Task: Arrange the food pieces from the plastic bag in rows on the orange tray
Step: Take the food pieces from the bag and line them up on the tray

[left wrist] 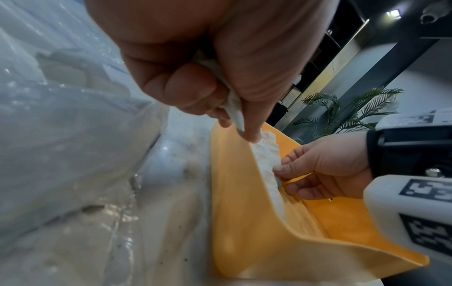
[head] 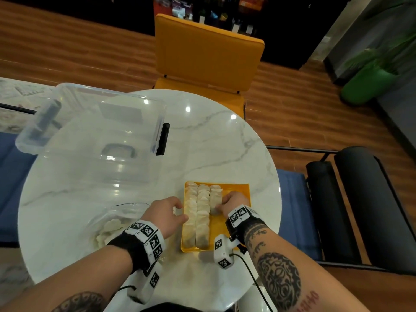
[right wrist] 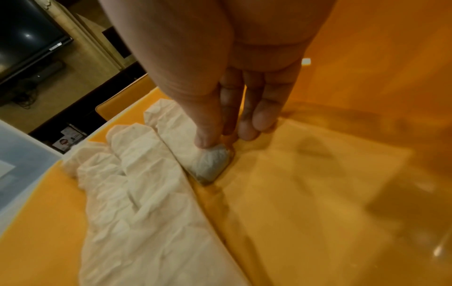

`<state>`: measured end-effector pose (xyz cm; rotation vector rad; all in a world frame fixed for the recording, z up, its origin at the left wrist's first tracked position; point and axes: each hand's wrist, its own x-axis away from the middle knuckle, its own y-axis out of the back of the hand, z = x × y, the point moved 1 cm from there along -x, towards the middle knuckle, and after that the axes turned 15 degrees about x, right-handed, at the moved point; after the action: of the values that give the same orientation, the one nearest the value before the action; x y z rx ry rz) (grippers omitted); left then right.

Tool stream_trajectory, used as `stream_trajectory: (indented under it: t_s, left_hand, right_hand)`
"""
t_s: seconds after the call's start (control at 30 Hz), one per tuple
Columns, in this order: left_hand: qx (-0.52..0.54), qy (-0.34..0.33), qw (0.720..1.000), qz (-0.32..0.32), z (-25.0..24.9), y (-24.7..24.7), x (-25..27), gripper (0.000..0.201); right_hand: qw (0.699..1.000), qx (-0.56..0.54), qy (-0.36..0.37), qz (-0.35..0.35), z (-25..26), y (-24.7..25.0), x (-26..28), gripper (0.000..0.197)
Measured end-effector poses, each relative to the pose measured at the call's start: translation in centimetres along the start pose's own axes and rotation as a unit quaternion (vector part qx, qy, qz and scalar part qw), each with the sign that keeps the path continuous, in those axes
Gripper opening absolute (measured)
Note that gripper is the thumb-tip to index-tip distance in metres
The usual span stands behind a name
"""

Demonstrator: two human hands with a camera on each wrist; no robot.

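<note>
Dumplings wait in the plastic bag [head: 112,224] at my far left on the marble table [head: 202,140], with a clear storage bin [head: 94,131] standing behind it. My left hand [head: 165,213] sits at the left rim of the orange tray [head: 238,190], fingers curled and pinching one pale food piece [left wrist: 231,104] just above that edge. On the tray, two long rows of food pieces [head: 198,215] run front to back, touching side by side, and a shorter third row [head: 215,199] lies against them on the right. My right hand [head: 234,202] is down at the near end of that third row, thumb and fingertips [right wrist: 263,118] pinching the last dumpling [right wrist: 211,162] as it rests on the tray floor.
</note>
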<state>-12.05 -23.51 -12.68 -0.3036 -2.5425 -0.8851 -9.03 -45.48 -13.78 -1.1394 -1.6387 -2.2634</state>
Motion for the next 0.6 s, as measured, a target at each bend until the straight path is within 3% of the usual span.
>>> stream_trajectory:
  t_s: [0.13, 0.2, 0.27, 0.4, 0.6]
  left_hand:
    - [0.032, 0.001, 0.999, -0.006, 0.3, 0.3, 0.0, 0.024]
    - [0.062, -0.007, 0.998, -0.019, 0.1, 0.5, 0.2, 0.020]
    - [0.086, -0.019, 0.996, -0.032, -0.4, 0.7, 0.3, 0.023]
    - [0.155, -0.026, 0.987, -0.025, -2.0, 0.4, 0.5, 0.038]
    - [0.284, -0.024, 0.959, -0.002, -4.3, 0.0, 2.1, 0.039]
  right_hand:
    - [1.000, -0.017, 0.006, -0.024, -0.2, 0.8, 1.1, 0.025]
    - [0.998, -0.026, 0.034, -0.037, 0.1, 1.0, 2.4, 0.021]
    - [0.993, -0.040, 0.101, -0.035, 0.7, 0.7, 4.1, 0.010]
    - [0.967, -0.108, 0.231, 0.018, 2.4, -0.9, 8.3, 0.019]
    - [0.952, -0.233, 0.196, -0.038, 2.7, -1.8, 10.7, 0.013]
